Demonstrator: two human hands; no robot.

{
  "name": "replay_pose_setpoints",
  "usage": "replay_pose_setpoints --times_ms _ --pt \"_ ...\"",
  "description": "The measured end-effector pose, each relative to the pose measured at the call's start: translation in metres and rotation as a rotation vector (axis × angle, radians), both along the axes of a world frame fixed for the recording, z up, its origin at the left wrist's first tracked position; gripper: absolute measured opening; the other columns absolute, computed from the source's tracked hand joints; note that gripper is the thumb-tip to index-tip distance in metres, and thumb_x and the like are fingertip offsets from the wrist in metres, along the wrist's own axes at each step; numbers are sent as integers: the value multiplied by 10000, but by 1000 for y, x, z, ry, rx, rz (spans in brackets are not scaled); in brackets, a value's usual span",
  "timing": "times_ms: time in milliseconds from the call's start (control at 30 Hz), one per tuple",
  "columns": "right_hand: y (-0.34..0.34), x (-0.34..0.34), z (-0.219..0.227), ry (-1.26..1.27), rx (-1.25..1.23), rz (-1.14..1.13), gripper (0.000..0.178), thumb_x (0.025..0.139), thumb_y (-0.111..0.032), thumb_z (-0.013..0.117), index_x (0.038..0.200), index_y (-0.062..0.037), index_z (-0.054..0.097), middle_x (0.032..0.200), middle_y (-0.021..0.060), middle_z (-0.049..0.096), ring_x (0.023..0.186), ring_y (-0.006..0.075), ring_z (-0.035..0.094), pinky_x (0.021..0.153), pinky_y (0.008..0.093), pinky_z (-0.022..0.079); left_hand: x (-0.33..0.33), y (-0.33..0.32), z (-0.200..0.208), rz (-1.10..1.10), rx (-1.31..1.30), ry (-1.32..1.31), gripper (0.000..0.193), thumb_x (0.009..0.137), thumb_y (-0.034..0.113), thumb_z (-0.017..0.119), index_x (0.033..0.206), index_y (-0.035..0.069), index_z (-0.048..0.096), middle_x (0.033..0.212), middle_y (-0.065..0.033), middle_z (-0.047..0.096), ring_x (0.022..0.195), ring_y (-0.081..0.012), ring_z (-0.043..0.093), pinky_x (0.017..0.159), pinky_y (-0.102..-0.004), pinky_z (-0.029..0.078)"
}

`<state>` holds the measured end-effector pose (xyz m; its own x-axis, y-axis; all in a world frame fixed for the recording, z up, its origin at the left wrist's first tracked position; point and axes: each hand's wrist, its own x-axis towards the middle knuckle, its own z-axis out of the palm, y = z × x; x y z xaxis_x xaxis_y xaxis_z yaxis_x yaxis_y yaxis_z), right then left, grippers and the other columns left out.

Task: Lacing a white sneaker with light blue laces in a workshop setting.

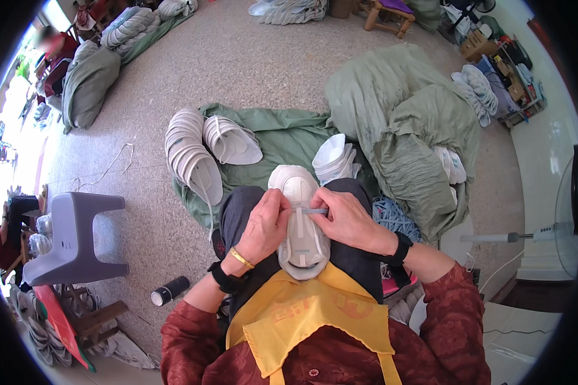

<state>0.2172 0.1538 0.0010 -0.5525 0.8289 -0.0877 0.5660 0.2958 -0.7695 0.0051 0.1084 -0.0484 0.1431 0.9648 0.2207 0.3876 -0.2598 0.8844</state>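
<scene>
A pale cream-white shoe (pixel 297 240) lies on my lap, its toe pointing away from me. Across its upper runs a short, flat grey lace (pixel 313 211). My right hand (pixel 350 221) pinches the lace's right end between thumb and fingers. On the other side of the shoe, my left hand (pixel 263 224) is closed in a pinch at the lace's left end; its fingertips partly hide what they grip. A yellow apron (pixel 315 301) covers my lap below the heel.
Stacked white shoe uppers (pixel 189 154) lie on a green cloth (pixel 279 128) ahead. Large green sacks (pixel 398 109) and blue cord (pixel 395 218) are at the right. A grey plastic stool (pixel 77 237) and a dark bottle (pixel 170 290) stand left. A fan (pixel 568 212) is far right. Another person (pixel 58 51) sits far left.
</scene>
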Motion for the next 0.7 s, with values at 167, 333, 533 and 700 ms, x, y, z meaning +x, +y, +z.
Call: replay_pose_setpoints --times_ms 167,333,533,700 --pt "-3 17 8 -166 136 80 201 839 -49 662 1013 -13 569 841 196 664 804 420 670 683 500 514 -49 -4 22 119 -193 2 90 907 -63 562 928 3 505 745 -142 571 659 -282 611 625 -385 496" --pt "-5 18 6 -211 327 46 170 862 -27 647 1014 -33 570 874 164 650 811 403 662 688 481 519 -123 -29 14 312 -213 149 89 918 -67 555 935 8 510 710 -104 591 628 -202 610 603 -342 501" --pt "-9 16 1 -186 393 3 121 900 -46 661 994 -49 585 870 142 650 793 381 659 676 471 517 -102 -45 -6 269 -132 171 83 917 -75 589 935 -4 552 803 -66 589 680 -156 605 607 -292 510" --pt "-15 25 2 -192 379 -38 91 900 -65 692 969 -44 636 866 133 675 778 368 668 668 453 522 -87 -45 3 216 -65 271 109 870 -37 632 936 16 562 858 -155 544 784 -363 571 696 -436 474"
